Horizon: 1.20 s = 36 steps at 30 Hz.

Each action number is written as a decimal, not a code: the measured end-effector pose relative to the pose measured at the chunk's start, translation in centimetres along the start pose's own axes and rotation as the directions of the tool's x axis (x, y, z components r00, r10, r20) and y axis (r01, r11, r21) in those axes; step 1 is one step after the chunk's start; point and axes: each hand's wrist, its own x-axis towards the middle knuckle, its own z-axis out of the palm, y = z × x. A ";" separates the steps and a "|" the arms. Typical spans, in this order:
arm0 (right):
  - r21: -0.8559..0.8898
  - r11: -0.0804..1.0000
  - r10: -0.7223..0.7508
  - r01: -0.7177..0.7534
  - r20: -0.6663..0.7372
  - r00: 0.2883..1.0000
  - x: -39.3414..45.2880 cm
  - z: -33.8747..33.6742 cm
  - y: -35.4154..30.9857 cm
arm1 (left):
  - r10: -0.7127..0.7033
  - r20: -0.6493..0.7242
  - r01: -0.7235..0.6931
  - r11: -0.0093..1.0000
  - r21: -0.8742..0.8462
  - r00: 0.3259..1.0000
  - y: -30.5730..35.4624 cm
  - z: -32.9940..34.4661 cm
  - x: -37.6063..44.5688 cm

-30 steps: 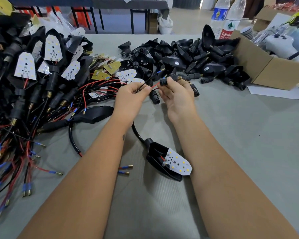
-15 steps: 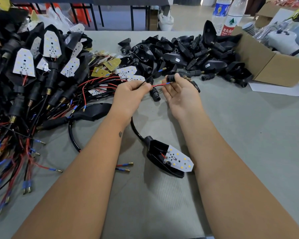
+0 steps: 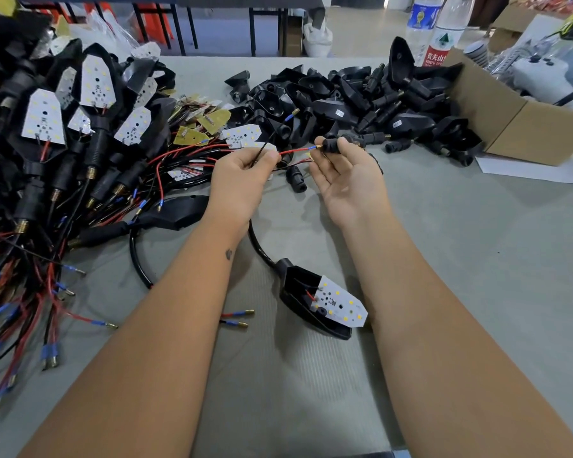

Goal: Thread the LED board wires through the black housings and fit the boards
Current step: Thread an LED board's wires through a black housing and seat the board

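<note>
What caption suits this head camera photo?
Left hand pinches a thin red wire, aiming it at a small black plastic housing pinched by the right hand.

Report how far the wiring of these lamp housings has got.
Done: a big pile of wired housings lies at the left, and one housing with its board sits between the arms. In hand: the left hand pinches the red wire, its tip at the small black piece held by the right hand. Left: a heap of empty housings and loose boards.
</note>
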 end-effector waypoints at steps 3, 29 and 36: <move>0.026 1.000 0.007 -0.008 0.018 1.000 -0.1 0.0 -0.2 | 0.021 -0.021 -0.021 1.000 -0.007 1.000 0.0 0.1 0.1; 0.007 0.999 -0.037 0.037 0.038 0.999 0.0 -0.1 0.0 | 0.013 0.032 -0.014 1.000 0.007 0.999 0.0 0.3 -0.1; -0.078 0.994 -0.079 0.080 0.008 0.997 -0.1 0.1 0.2 | 0.000 0.011 0.000 1.000 0.029 1.000 -0.1 0.2 -0.1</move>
